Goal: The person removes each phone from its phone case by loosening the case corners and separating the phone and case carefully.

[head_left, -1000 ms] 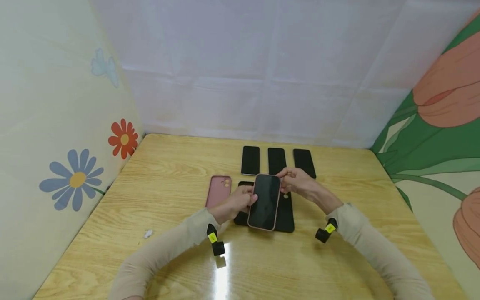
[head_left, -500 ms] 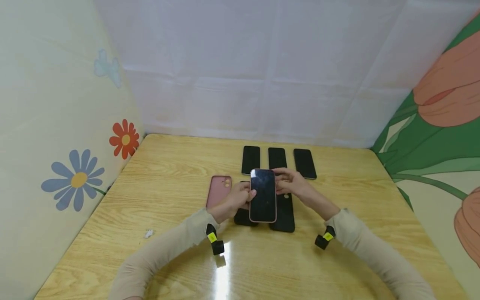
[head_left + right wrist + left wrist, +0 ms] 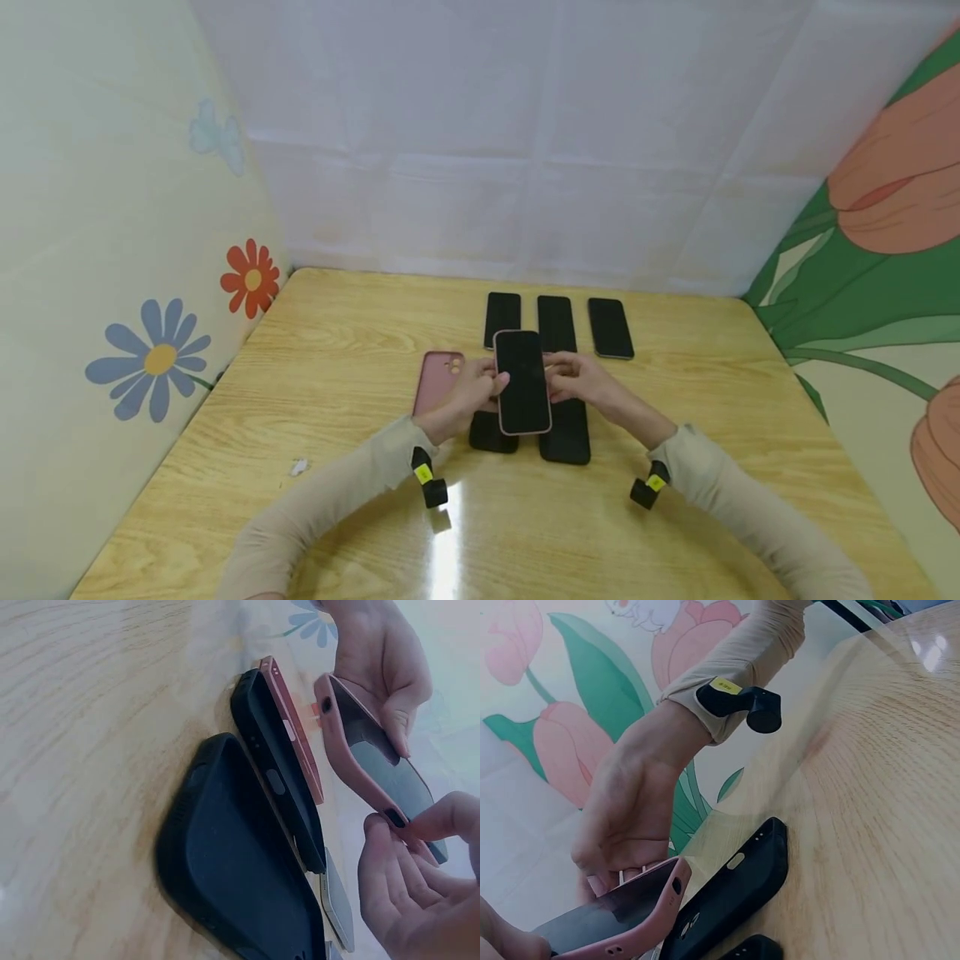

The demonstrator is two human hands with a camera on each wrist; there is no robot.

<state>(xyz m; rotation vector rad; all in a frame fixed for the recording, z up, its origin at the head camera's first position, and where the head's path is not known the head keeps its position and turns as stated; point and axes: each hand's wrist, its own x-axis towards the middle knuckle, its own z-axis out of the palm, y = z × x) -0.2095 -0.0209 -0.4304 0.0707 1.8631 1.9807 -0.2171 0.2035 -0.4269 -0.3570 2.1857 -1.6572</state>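
Both hands hold a smartphone [image 3: 525, 387] in a pink case, screen up, above the table. My left hand [image 3: 474, 390] grips its left long side, thumb on the screen edge and fingers underneath. My right hand [image 3: 583, 380] pinches the opposite side, thumb on top; the right wrist view shows the fingers [image 3: 382, 855] curled below the case edge. In that view, the phone's dark screen [image 3: 386, 776] sits within the raised pink rim [image 3: 346, 761]. Two black phone cases, a left one [image 3: 492, 437] and a right one [image 3: 567, 442], lie below, partly hidden by the phone and hands.
Left of the hands lies an empty pink phone case [image 3: 437, 382]. Three dark phones lie in a row behind: left [image 3: 502, 312], middle [image 3: 556, 321] and right [image 3: 611, 327]. A small white scrap [image 3: 299, 467] is on the wooden table [image 3: 360, 533]. Fabric walls surround the back and sides.
The held phone has moved up and slightly left in the head view and stands straighter. The right hand has shifted from its upper corner down along its right side.
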